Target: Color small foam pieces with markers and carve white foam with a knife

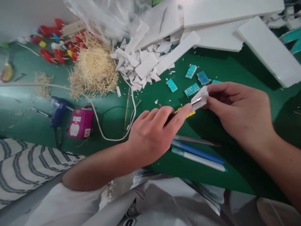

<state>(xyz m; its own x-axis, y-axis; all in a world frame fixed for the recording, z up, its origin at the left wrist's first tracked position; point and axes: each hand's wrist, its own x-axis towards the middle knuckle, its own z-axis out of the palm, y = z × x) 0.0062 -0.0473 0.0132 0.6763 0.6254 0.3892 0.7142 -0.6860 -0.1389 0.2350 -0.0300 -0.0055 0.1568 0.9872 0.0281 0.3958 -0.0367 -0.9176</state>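
My left hand (152,135) is wrapped round a yellow and black box cutter (191,114), its index finger stretched along the tool. The metal blade (198,103) points right and lies against a small white foam piece (199,93). Thumb and fingers of my right hand (240,110) pinch that piece at its right end. Just beyond the hands lie several small foam pieces coloured blue and turquoise, among them a striped piece (191,71) and a dotted piece (191,89). Nearer to me are a white pen (199,160), a blue pen (198,152) and a grey slim tool (197,140).
White foam scraps (145,62) and large foam boards (211,34) cover the back of the green table (150,157). On the left are a heap of thin wooden sticks (94,69), red pieces (58,55), a blue glue gun (57,111), a magenta power adapter (80,124) and a white cable (98,125).
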